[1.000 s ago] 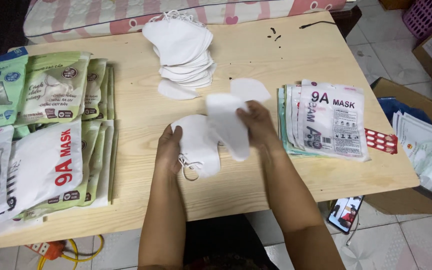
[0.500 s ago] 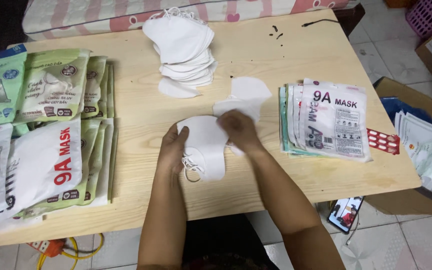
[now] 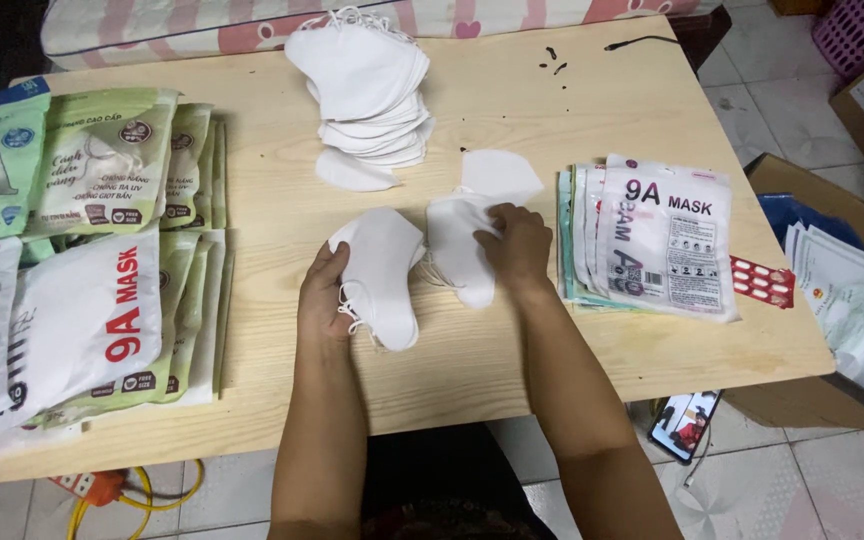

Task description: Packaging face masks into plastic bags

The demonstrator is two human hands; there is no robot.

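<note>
- The left hand [image 3: 327, 298] has its grip closed on the edge of a white folded mask [image 3: 384, 272] that lies flat on the desk [image 3: 512, 110], ear loops bunched beside the fingers.
- The right hand [image 3: 518, 243] has its grip pinched on a second white mask [image 3: 457, 248], just beside the first and apart from it; thin loops trail between the two.
- A single loose mask [image 3: 497, 172] lies just beyond the right hand, and a tall mask pile [image 3: 367, 85] stands further back near the far edge.
- Printed packets [image 3: 664, 235] are stacked to the right, touching nothing in hand; more packet stacks [image 3: 102, 250] cover the left side.
- Risk, as a judgement: the trailing loops could snag each other, so lifting one mask might drag the other out of line.
- The tall pile looks tilted; a knock from a reaching arm might spill it.
- A red blister strip [image 3: 762, 281] sits near the desk's right edge and could be swept off by a sleeve or forearm.
</note>
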